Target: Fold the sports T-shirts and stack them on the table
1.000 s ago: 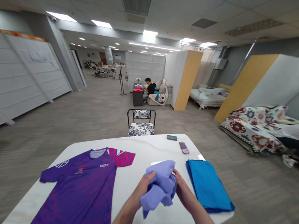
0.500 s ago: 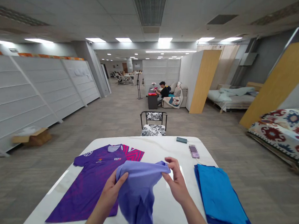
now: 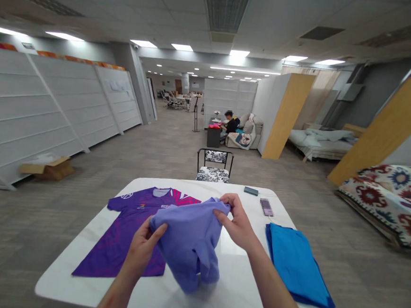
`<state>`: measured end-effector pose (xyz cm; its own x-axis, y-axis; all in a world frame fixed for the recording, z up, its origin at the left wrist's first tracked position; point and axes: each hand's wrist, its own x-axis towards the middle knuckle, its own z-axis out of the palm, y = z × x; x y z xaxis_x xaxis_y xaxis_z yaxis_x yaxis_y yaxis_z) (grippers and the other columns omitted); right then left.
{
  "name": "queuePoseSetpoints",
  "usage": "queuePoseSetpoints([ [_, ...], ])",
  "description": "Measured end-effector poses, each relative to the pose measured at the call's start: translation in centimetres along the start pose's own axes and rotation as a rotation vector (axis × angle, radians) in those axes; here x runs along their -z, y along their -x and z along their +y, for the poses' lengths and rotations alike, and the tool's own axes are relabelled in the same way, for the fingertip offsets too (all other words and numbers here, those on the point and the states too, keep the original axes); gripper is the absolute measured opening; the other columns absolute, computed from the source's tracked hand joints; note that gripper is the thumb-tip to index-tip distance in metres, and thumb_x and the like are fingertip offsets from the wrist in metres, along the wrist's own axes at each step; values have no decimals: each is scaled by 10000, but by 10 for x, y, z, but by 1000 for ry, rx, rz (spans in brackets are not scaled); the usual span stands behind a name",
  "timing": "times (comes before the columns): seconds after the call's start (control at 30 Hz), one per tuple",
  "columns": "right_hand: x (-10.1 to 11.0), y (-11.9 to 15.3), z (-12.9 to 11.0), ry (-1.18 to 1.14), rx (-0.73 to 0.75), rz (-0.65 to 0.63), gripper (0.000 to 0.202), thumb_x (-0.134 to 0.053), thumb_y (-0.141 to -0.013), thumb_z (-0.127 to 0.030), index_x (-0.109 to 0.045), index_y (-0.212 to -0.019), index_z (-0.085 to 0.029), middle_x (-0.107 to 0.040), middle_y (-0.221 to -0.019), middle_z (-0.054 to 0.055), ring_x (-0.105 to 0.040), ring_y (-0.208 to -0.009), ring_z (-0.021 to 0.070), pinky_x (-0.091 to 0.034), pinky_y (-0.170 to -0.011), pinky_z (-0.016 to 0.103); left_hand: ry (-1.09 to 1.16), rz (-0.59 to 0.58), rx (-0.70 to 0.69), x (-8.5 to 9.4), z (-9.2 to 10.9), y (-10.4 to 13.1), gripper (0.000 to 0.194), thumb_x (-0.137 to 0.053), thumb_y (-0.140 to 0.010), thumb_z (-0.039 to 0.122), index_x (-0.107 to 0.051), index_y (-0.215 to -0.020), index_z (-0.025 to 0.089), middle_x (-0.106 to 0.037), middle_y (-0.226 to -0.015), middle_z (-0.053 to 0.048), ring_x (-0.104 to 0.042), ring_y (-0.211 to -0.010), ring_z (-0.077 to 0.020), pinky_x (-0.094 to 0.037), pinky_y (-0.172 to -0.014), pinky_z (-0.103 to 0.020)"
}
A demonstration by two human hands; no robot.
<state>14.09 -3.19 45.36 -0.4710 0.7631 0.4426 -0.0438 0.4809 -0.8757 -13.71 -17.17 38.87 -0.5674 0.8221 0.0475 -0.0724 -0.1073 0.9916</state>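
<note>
A lavender piece of fabric (image 3: 188,238), bunched and hanging in folds, is stretched between my two hands above the white table; its exact kind does not show. My left hand (image 3: 143,244) pinches its left top corner, thumb on the near side. At the upper right corner, my right hand (image 3: 235,223) grips the edge between thumb and fingers. To the left lies a purple T-shirt (image 3: 120,242) with a pink striped sleeve, spread flat and partly hidden by the fabric and my left hand. A folded blue cloth stack (image 3: 298,263) lies on the right.
The white table (image 3: 237,289) has a dark small box (image 3: 251,191) and a blurred-out phone-like object (image 3: 266,207) near its far right. Beyond stands a patterned chair (image 3: 214,166). A seated person (image 3: 230,123) is farther back. An open cardboard box (image 3: 48,167) sits on the floor at left.
Both hands have lifted the lavender fabric away from me and spread it wider, the right hand rising most. The view has shifted slightly left, showing the table's near edge.
</note>
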Motion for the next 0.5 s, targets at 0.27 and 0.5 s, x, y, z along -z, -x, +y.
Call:
queuePoseSetpoints([
  [0.27, -115, -44, -46, 150, -30, -80, 334, -740, -1050, -449, -674, -1330, -279, -693, -1280, 59, -650, -1167, 241, -548, -1056, 375, 103, -258, 89, 98, 0, -43, 553, -879, -859, 624, -731, -1189, 205, -758, -1068, -51, -677, -1019, -250, -569, -883, -303],
  [0.5, -218, -76, -55, 205, -100, -133, 308, -714, -1070, -524, -700, -1257, -279, -705, -1191, 42, -662, -1050, 219, -563, -940, 323, 69, -305, 81, 172, -13, -85, 455, -840, -913, 675, -746, -978, 235, -658, -863, 0, -595, -815, -183, -489, -745, -261],
])
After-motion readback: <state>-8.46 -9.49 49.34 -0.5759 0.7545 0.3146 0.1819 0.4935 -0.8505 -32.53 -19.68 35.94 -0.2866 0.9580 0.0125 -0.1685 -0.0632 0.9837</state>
